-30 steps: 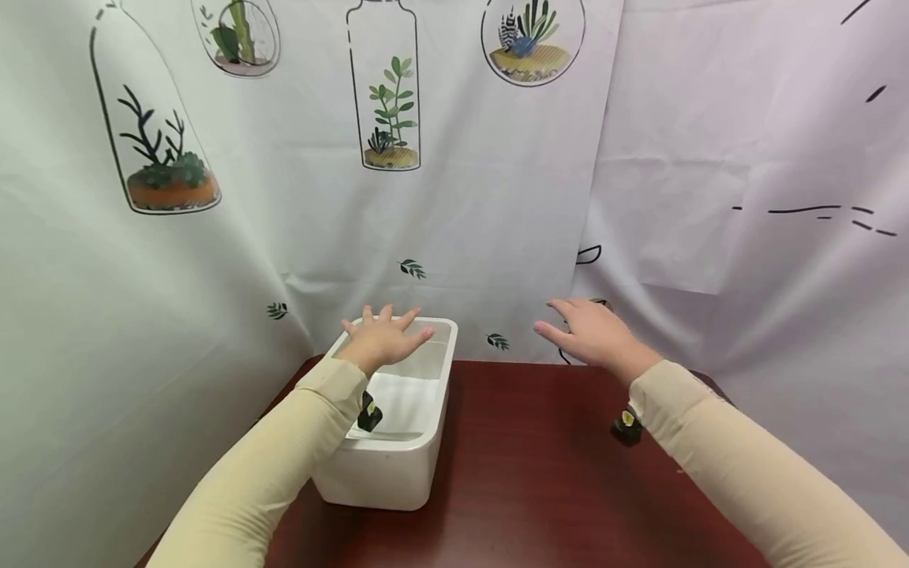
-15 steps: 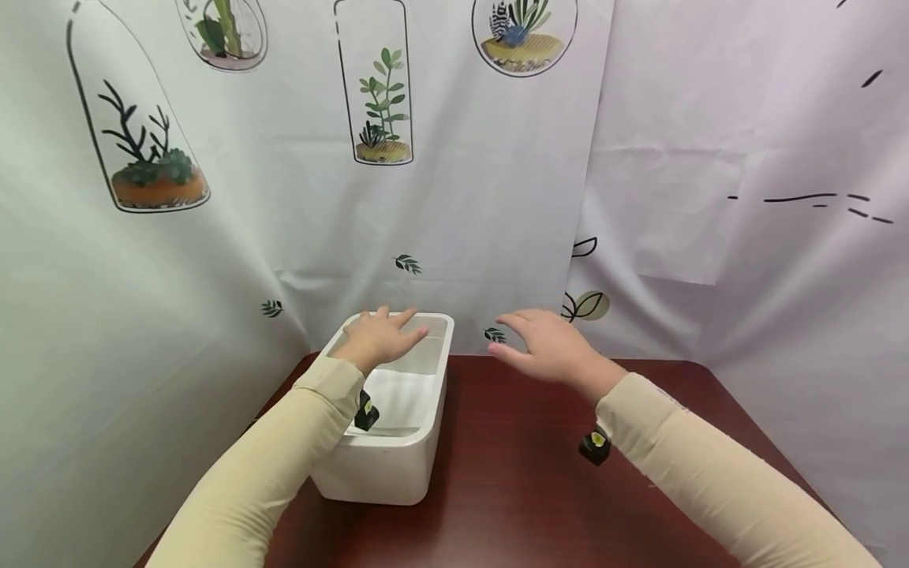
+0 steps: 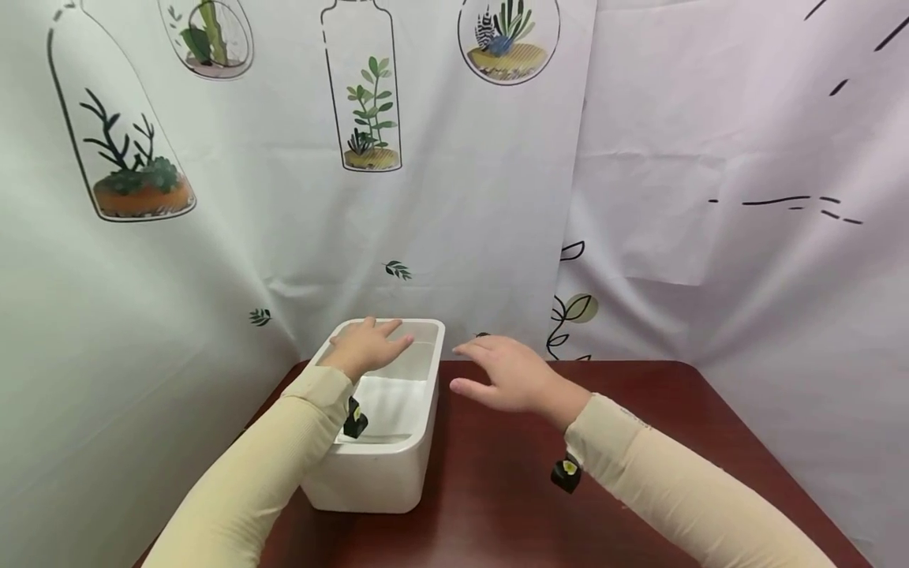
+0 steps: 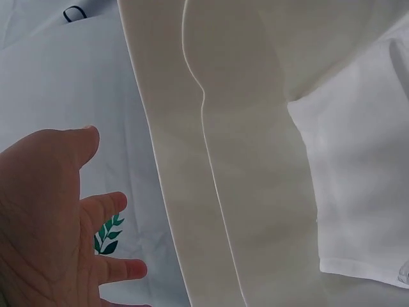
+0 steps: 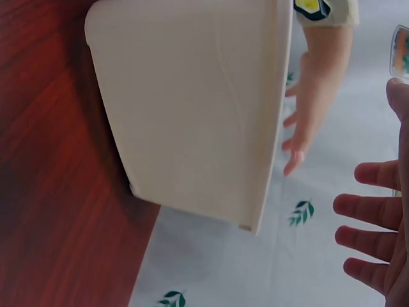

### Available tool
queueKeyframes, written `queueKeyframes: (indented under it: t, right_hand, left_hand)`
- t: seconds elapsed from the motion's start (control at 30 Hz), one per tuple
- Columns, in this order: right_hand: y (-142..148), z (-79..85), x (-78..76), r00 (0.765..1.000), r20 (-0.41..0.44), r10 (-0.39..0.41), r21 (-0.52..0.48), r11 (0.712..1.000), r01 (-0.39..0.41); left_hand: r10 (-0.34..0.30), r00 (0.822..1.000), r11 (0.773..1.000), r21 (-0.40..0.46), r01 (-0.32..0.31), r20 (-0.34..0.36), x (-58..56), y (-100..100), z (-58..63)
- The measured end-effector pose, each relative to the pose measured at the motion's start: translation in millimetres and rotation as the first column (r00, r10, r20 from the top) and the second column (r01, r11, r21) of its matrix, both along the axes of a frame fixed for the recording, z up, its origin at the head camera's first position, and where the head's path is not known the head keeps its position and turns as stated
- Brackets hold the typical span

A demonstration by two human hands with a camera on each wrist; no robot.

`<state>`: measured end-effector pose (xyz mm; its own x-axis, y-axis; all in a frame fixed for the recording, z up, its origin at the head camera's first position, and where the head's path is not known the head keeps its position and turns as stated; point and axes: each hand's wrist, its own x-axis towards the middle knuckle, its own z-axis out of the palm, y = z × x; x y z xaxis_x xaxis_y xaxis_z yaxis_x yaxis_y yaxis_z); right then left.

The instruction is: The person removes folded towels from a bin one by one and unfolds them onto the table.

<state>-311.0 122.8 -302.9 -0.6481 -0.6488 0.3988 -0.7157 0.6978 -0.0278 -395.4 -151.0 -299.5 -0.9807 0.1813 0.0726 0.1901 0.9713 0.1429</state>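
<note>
Right wrist: bin (image 5: 185,109) from outside; left wrist: white cloth (image 4: 364,179) inside. Left hand (image 3: 364,347), right hand (image 3: 514,375): grip wide.

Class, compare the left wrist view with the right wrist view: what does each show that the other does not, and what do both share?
Only the left wrist view: the inside of the white bin, with a white sheet-like item in it.
Only the right wrist view: the dark red tabletop, the right hand and the bin's outer side.
Both: the left hand, part of the bin, and the pale backdrop with printed green leaves.
</note>
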Motion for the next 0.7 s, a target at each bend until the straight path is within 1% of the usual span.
queueKeyframes:
  t: [0.17, 0.33, 0.5, 0.7]
  right_hand:
    - [-9, -7.5, 4.0, 0.997, -0.019, 0.08, -0.004, 0.997, -0.08]
    - [-16, -18.4, 7.4, 0.982, -0.049, 0.181, 0.004, 0.983, -0.181]
    - [-24, -27.9, 12.2, 0.955, -0.097, 0.281, 0.006, 0.959, -0.282]
    - [-34, -36.7, 15.9, 0.916, -0.166, 0.365, 0.028, 0.931, -0.365]
  left_hand:
    - [-0.007, 1.0, 1.0, 0.011, 0.007, 0.008, -1.4, -1, -2.7]
    - [-0.021, 1.0, 1.0, 0.018, 0.021, 0.017, -1.6, -2, -7.0]
    - [-0.023, 1.0, 1.0, 0.007, 0.023, 0.017, -3.5, -2, -10.5]
    - [-0.024, 1.0, 1.0, -0.002, 0.024, 0.019, -7.0, -3, -11.5]
